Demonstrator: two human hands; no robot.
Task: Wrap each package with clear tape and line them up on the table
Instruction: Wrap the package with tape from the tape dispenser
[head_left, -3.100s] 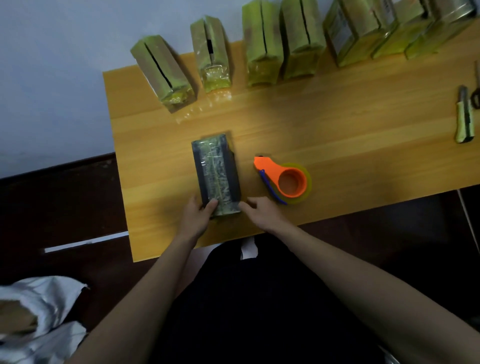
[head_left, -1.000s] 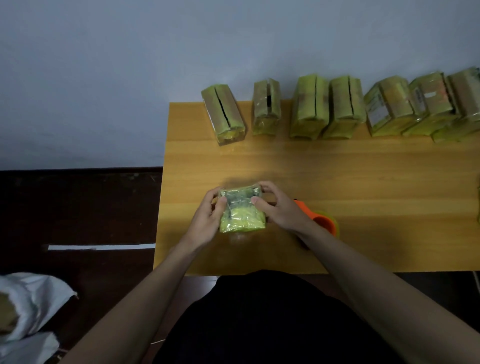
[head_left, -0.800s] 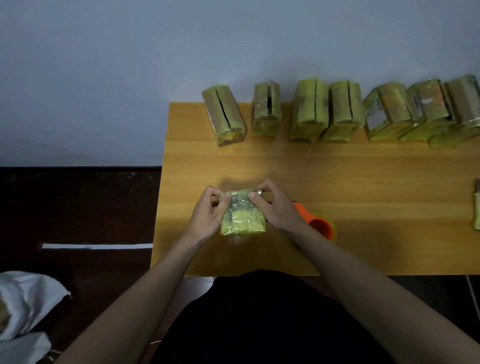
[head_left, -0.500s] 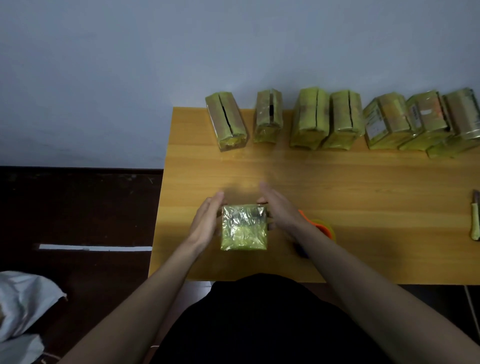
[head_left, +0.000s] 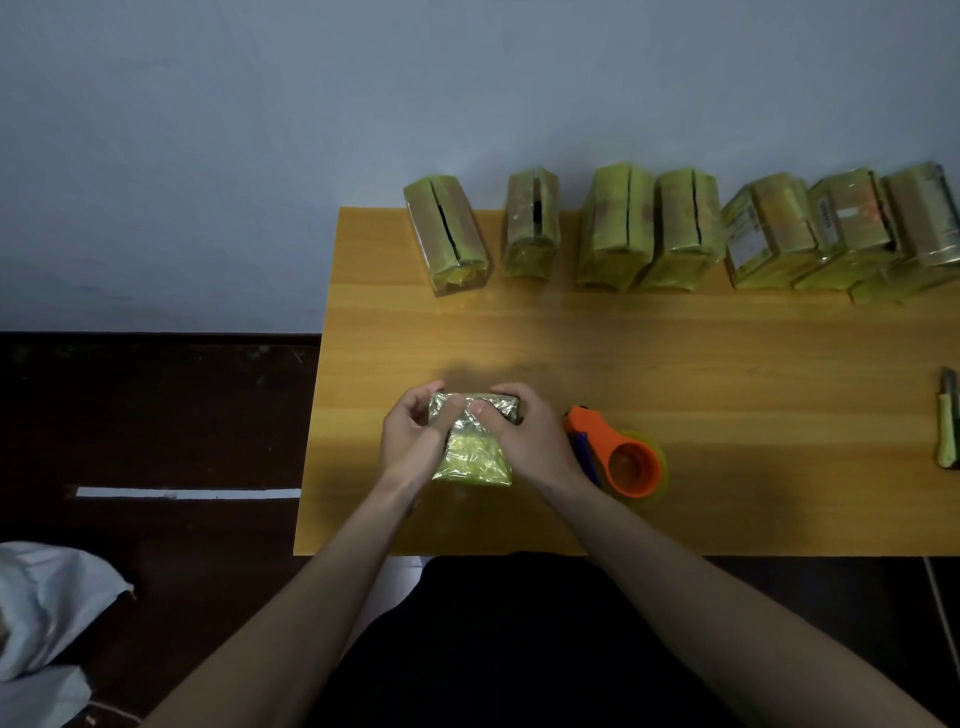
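A yellow-green package (head_left: 471, 457) shiny with clear tape stands upright near the front left of the wooden table (head_left: 675, 353). My left hand (head_left: 413, 441) grips its left side, thumb over the top edge. My right hand (head_left: 524, 441) grips its right side, thumb pressing the top beside the left thumb. An orange tape dispenser (head_left: 621, 460) with a clear tape roll lies just right of my right hand. Several wrapped packages (head_left: 613, 228) stand in a row along the table's far edge.
A green utility knife (head_left: 948, 426) lies at the table's right edge. The wall rises directly behind the row. Dark floor with a white strip (head_left: 187, 492) lies to the left, and a white sack (head_left: 47, 613) sits at lower left.
The package went from lying flat to standing on end. Half a second ago my hands flanked it with straight fingers; now both have closed over its top, thumbs meeting.
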